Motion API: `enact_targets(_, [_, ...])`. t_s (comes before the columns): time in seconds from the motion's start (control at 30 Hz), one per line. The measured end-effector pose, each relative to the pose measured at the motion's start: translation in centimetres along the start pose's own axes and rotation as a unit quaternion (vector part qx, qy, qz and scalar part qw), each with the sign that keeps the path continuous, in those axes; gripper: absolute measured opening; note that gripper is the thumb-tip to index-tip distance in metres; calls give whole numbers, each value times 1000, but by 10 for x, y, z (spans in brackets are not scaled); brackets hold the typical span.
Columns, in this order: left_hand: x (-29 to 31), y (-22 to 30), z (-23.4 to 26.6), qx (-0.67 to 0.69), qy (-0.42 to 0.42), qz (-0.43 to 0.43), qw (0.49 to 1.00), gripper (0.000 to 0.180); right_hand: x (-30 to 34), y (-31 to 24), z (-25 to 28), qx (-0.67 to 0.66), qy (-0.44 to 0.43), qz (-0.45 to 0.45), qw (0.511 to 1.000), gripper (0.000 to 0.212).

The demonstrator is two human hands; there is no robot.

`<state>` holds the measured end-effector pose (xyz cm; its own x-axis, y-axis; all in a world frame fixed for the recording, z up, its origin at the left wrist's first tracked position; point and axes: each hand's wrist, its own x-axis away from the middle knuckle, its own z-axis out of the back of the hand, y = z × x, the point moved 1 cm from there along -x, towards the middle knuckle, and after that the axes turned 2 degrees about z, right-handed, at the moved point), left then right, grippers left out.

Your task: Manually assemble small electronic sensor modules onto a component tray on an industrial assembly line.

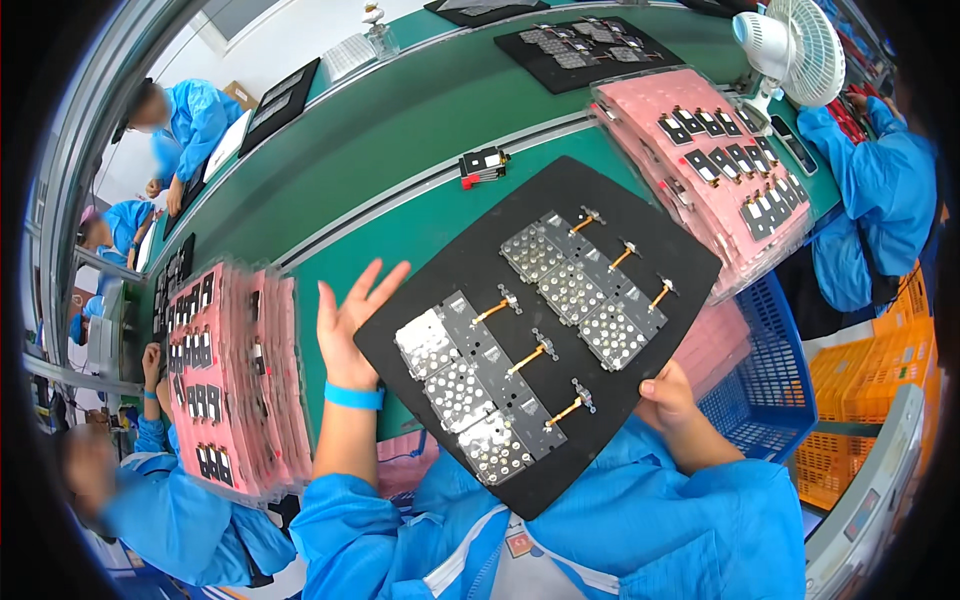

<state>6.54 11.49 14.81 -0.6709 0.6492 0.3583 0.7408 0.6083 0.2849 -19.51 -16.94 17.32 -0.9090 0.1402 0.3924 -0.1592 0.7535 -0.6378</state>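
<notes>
- One matte-black rectangular board [470, 266] bearing six thin orange cables [527, 360].
- Left hand [350, 335]: spread beside the board; contact unclear.
- Right hand [668, 396]: pinching the board's edge.

Mat [555, 185]: black, matt, foam-like, smooth. Circuit panels [580, 285]: dark smooth plates, shiny metallic studs, patches of bright glare. Connector strips [527, 360]: amber, thin, plastic-looking film. Surface [340, 285]: green, smooth, low sheen. Trays [640, 100]: pink sheets, clear glossy plastic edges. Basket [765, 345]: blue moulded plastic, perforated. Crates [860, 395]: orange plastic, latticed. Fan [765, 45]: white smooth plastic. Smock [345, 520]: blue cloth, creased, slight sheen.
</notes>
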Motion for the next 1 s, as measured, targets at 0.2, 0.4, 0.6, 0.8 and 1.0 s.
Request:
enact_targets(0.2, [22, -18, 7, -29, 122, -20, 992, 63, -6, 2, -10, -35, 8, 8, 999, 47])
enact_targets(0.4, [-52, 16, 8, -181, 191, -37, 964, 48, -28, 12, -26, -9, -37, -42, 998, 34])
enact_targets(0.6, [-94, 61, 22, -457, 152, -174, 859, 40, -32, 34, -58, 172, -194, -254, 932, 43])
enact_targets(0.8, [-68, 59, -31, -777, -20, -175, 605, 54, -47, -42, -82, 534, -402, 13, 743, 43])
enact_targets(1.0, [-45, 42, -69, -886, -146, -124, 423, 72, -143, -93, -97, 732, -201, 214, 615, 47])
